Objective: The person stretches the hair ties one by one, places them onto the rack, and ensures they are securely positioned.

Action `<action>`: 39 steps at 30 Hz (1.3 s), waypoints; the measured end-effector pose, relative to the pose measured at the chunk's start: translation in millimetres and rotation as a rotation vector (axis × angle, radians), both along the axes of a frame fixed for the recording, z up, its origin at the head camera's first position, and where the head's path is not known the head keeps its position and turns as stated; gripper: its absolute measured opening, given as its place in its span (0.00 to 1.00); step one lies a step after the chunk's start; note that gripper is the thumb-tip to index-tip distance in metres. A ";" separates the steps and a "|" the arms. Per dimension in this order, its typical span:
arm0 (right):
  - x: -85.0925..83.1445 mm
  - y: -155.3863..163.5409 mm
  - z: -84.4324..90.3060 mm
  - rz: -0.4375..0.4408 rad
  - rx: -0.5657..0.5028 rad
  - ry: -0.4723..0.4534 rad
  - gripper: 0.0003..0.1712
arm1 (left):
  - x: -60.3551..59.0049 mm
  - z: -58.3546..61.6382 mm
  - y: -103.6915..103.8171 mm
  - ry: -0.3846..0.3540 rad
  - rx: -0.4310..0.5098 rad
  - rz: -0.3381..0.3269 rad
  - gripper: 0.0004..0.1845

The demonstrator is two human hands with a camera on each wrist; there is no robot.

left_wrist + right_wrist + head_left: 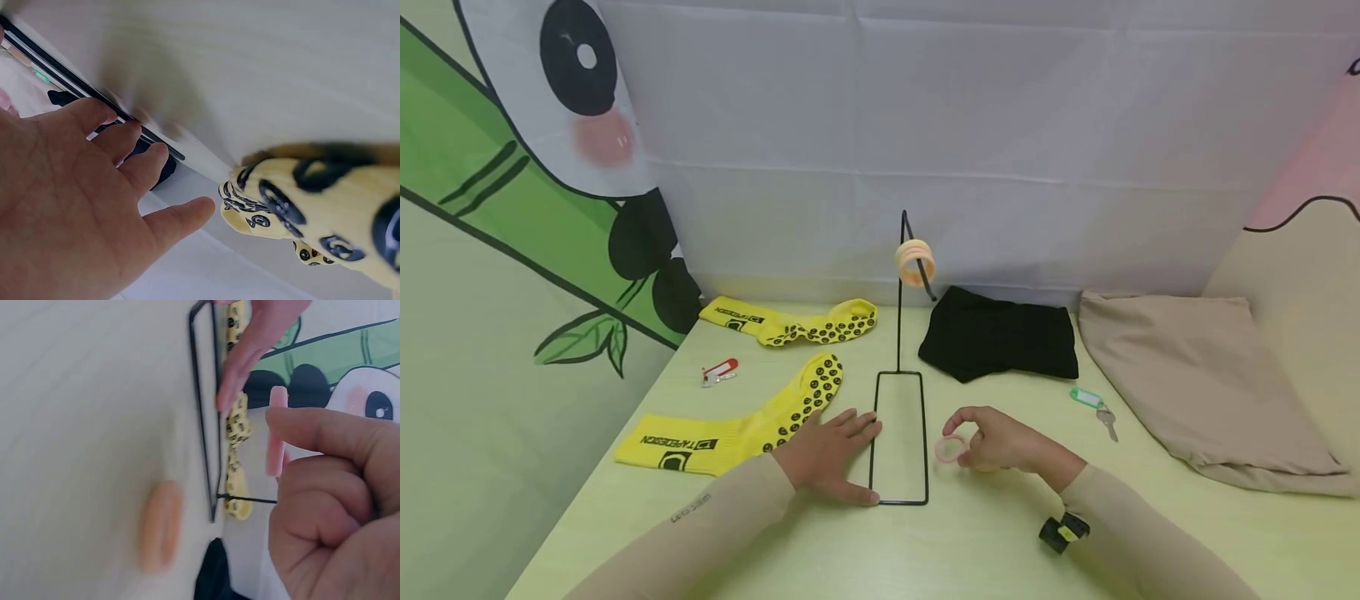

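L hand (pixel 823 454) lies flat, fingers straight, pressing the table (pixel 985 542) at the left edge of the black wire stand's (pixel 898 433) base frame, just beside a yellow grip sock (pixel 737 425). R hand (pixel 1000 440) pinches a pink ring (pixel 951 448) btwn thumb & fingers, just right of the frame, low over the table. Orange rings (pixel 916 262) hang on the stand's hook up top; green key tag (pixel 1086 398) sits near, to the right.

Orange rings (pixel 160 525) blurred in the right wrist view; left hand (pixel 69 206) cut off by the frame edge; yellow sock (pixel 325 212) blurred, lettering unreadable.
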State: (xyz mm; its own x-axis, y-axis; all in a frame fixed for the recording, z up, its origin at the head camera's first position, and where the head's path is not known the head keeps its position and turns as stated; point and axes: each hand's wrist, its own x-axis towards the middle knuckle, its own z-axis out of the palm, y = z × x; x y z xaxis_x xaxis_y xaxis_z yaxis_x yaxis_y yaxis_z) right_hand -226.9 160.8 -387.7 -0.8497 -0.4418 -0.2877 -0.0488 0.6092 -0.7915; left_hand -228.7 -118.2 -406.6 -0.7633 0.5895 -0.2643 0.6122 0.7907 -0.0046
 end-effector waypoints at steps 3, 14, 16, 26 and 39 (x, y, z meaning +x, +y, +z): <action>1.1 -1.4 10.6 0.027 -0.043 0.029 0.19 | -0.6 0.6 0.4 -0.004 -0.003 0.004 0.54; 25.3 -11.7 71.6 0.058 -0.161 0.139 0.20 | -1.2 -1.1 0.2 -0.002 -0.008 0.003 0.54; 32.3 -12.8 85.8 0.069 -0.193 0.200 0.20 | -1.4 -1.8 -0.1 0.004 -0.010 -0.001 0.54; 59.9 -27.8 136.9 0.016 -0.446 0.802 0.21 | -1.4 -0.8 -0.1 0.000 -0.005 -0.004 0.55; 13.8 -47.2 147.4 -0.244 -0.284 0.947 0.27 | 1.0 0.5 0.9 -0.006 0.011 0.002 0.53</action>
